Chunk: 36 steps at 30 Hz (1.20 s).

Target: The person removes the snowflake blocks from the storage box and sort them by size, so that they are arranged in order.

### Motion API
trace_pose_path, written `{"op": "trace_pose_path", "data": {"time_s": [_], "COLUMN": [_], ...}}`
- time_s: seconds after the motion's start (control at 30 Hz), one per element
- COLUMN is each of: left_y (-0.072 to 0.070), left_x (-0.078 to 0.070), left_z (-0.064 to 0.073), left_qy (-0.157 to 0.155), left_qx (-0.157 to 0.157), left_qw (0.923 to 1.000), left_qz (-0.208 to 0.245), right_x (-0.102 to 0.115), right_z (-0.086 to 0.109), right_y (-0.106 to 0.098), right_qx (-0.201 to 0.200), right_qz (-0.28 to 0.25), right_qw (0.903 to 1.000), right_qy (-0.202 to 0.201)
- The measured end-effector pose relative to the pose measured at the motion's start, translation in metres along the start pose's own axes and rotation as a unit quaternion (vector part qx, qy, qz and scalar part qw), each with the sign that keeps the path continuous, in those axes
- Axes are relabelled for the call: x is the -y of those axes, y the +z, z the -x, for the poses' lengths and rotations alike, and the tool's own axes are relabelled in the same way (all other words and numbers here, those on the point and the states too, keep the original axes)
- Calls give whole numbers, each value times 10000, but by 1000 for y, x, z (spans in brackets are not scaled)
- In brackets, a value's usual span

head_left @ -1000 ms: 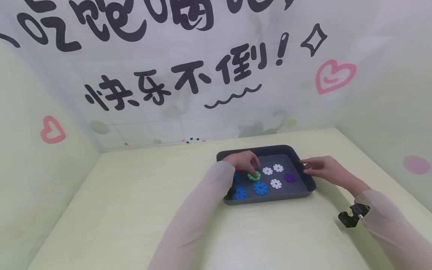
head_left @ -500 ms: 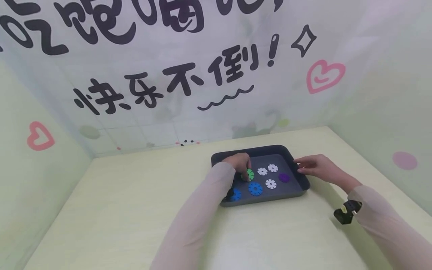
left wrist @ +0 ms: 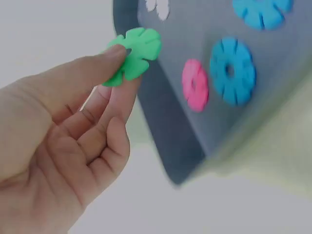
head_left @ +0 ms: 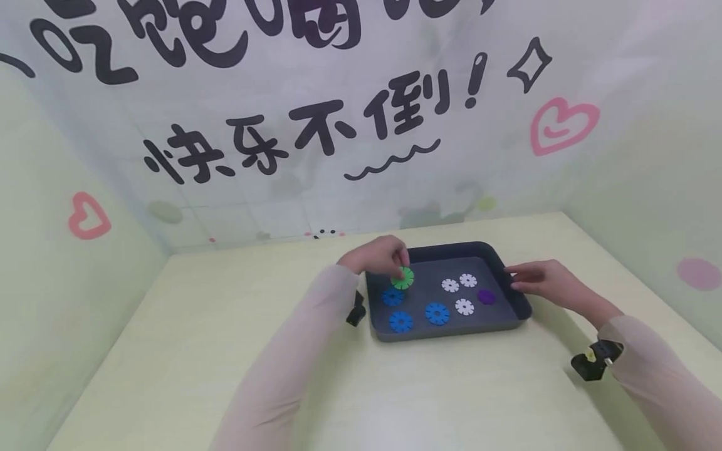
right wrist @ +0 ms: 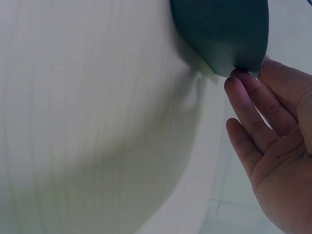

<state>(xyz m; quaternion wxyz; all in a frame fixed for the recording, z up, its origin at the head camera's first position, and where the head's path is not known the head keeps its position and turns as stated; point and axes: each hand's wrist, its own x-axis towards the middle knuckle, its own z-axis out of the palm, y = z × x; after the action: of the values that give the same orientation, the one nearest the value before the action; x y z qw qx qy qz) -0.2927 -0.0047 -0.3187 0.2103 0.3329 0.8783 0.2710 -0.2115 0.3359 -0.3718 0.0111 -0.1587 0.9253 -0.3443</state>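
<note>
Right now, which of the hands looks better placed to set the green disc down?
The left, I'd judge. The left hand pinches the green disc near the far-left corner of the tray. The right hand touches the tray's opposite side, away from the disc.

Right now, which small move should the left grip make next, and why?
Perhaps raise the green disc slightly: the left grip pinches it, and in the left wrist view it overlaps the tray wall, so it might catch there.

Plastic discs (left wrist: pixel 145 46), matt tray (head_left: pixel 423 275), wood-grained table (right wrist: pixel 73 97)
</note>
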Motion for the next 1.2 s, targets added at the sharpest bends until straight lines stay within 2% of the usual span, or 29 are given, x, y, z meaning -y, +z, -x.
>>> {"op": "trace_pose_path", "data": {"time_s": [0.1, 0.27, 0.4, 0.53, 0.63, 0.77, 1.03, 1.2], "left_y": [-11, -24, -23, -11, -1, 8, 15, 18], "left_x": [12, 36, 58, 77, 84, 88, 97, 100], "left_z": [16, 45, 59, 62, 62, 60, 57, 60], "left_qy": [-7, -327, -604, -848, -946, -1033, -1106, -1226], "left_qx": [41, 7, 64, 154, 79, -109, -450, -678], "left_qw": [9996, 9972, 9956, 9920, 9900, 9894, 9913, 9876], "left_qz": [294, 669, 716, 921, 1044, 1011, 559, 715], "right_x": [-1, -3, -4, -6, -6, -6, -4, -4], "right_z": [2, 3, 4, 5, 4, 3, 0, 0], "right_y": [0, 0, 0, 0, 1, 2, 3, 2], "right_qx": [7, -37, -82, -84, -79, -54, -61, -44], "right_qz": [-24, 11, -35, -75, -66, -92, -78, -132], "right_qw": [10000, 10000, 10000, 9999, 9999, 9998, 9999, 9997], "right_qy": [29, 20, 5, 44, 106, 162, 127, 204]}}
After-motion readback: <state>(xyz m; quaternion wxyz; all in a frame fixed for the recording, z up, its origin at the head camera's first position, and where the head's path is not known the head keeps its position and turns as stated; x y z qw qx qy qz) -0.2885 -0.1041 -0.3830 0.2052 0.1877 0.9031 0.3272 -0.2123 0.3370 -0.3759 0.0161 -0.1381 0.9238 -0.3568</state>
